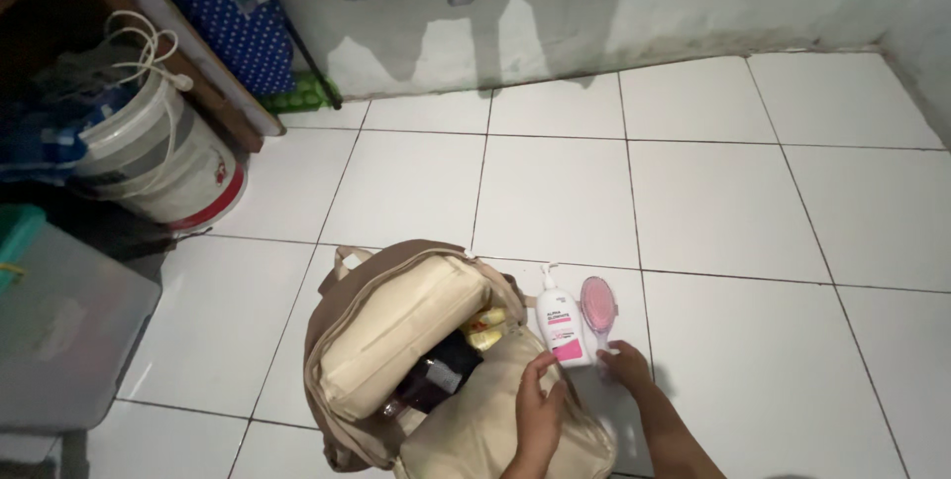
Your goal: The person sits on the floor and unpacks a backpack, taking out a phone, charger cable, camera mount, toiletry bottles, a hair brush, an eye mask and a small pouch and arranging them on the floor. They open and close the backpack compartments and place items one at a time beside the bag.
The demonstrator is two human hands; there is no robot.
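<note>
The left hand rests on the pale fabric of the open beige canvas backpack, which lies flat on the white tiled floor. Its fingers are bent loosely over the flap with the fingertips pointing up toward the bag's opening; it does not seem to grip anything, though the fingers may be pinching the cloth, which cannot be told from here. The right hand sits just to the right of it, on the floor, with its fingertips at the handle of the small pink oval hairbrush; whether they close around the handle cannot be told.

The brush lies directly above the right hand, its head pointing away from the person. Just to its left, between the two hands and slightly beyond them, lies the white pump bottle with a pink label, its pump end pointing away and its base near the left fingertips. The bottle touches or nearly touches the bag's edge.

Inside the bag, up and left of the left hand, lie a cream padded pouch, a dark glossy packet and small yellow tubes.

Far to the left of both hands stand a white plastic bucket with a looped white cord and a translucent grey storage box.
</note>
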